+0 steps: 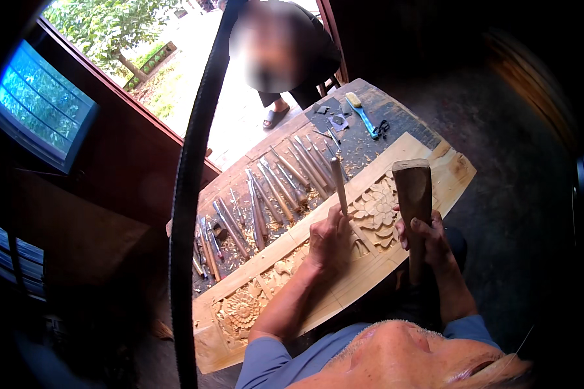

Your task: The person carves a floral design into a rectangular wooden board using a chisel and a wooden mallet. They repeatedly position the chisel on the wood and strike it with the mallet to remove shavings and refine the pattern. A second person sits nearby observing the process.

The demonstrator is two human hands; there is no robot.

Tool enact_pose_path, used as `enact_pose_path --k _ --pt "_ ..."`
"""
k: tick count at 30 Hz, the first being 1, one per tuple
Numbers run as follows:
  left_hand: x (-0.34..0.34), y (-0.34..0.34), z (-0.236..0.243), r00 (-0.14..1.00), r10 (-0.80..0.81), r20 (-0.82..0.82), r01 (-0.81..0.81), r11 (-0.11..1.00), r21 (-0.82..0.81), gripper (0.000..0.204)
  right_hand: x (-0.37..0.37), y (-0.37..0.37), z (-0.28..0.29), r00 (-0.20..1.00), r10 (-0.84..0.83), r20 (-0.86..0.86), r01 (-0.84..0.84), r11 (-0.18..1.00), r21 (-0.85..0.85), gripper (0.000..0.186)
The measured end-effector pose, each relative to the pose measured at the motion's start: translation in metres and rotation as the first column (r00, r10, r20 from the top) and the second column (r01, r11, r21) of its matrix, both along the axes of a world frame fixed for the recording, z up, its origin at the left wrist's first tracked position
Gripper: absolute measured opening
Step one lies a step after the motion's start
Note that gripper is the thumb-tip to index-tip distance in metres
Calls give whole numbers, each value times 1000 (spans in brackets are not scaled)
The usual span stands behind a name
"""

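While the wooden panel lay slantwise across the bench under both hands, the left hand was closed around a chisel, holding it nearly upright with its tip down on the carving just beside the big flower. The right hand gripped the handle of a wooden mallet, whose block-shaped head stood raised a little to the right of the chisel's top, apart from it.

Judging by the panel, the work looked well along but not finished: a flower was cut in relief between the two hands, and another flower with leaves showed toward the end of the panel left of the left forearm. The outer border beyond the right hand was bare and flat, and the stretch under the left hand was hidden, so I could not tell how deep the carving went there.

Beyond the left hand, a long row of spare chisels lay side by side on the bench, among wood chips. Farther off, past the mallet, lay a blue-handled brush. Another person stood at the far end of the bench.
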State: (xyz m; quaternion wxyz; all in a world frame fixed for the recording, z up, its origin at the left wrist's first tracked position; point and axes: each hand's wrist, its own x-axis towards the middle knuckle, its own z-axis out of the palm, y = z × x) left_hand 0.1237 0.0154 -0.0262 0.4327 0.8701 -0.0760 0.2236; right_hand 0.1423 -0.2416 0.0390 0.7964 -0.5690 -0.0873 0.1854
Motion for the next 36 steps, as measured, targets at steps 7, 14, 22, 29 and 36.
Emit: enact_pose_path --k 7,14,22,29,36 --pt "-3 -1 17 1000 16 20 -18 998 64 29 -1 1 3 1000 -19 2 19 1000 -10 66" --pt "-1 -2 20 998 12 54 -17 996 92 30 1 -1 0 1000 -3 5 3 1000 19 66" --pt "-22 -10 37 999 -27 23 29 995 -92 25 10 -6 -35 997 -50 -61 52 998 31 48" --pt "-84 -42 26 967 -159 -200 78 929 -361 22 5 4 -4 996 -44 -73 56 983 174 51" --pt "-96 -53 2 918 -276 -285 46 787 -615 24 3 3 5 997 -64 -54 69 991 112 48"
